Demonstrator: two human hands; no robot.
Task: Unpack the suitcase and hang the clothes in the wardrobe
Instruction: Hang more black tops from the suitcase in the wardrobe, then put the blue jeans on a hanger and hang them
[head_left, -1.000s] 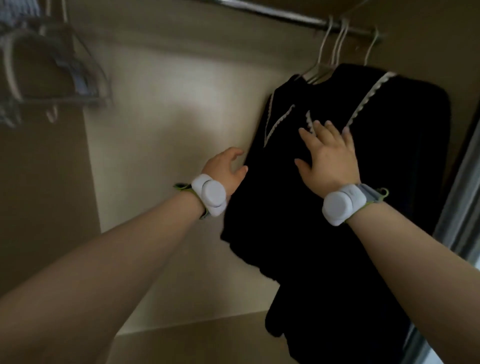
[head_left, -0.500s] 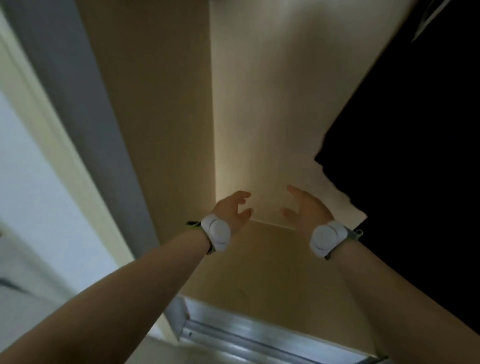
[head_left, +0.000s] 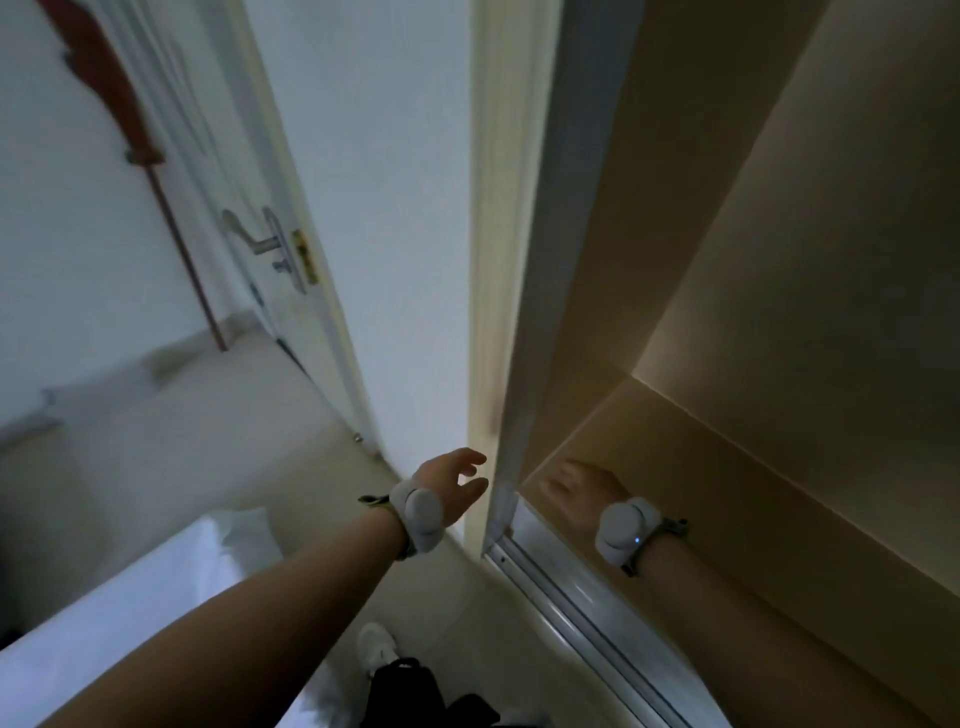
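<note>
The wardrobe (head_left: 779, 270) fills the right half of the view, beige inside, with its frame post (head_left: 511, 260) running down the middle. My left hand (head_left: 457, 480) hangs in front of the post, fingers loosely spread, holding nothing. My right hand (head_left: 579, 483) is inside the wardrobe low over its floor, fingers straight and empty. Both wrists wear white bands. No clothes, hangers or suitcase show here.
A metal sliding-door track (head_left: 566, 592) runs along the wardrobe's bottom edge. A white room door (head_left: 244, 171) with a lever handle (head_left: 262, 241) stands at the left. A white bed corner (head_left: 130, 613) is at lower left. My white shoe (head_left: 376, 647) stands on the pale floor.
My view has swung left and down, away from the hanging black garment, which has left the frame. Both hands came off it and dropped lower, empty.
</note>
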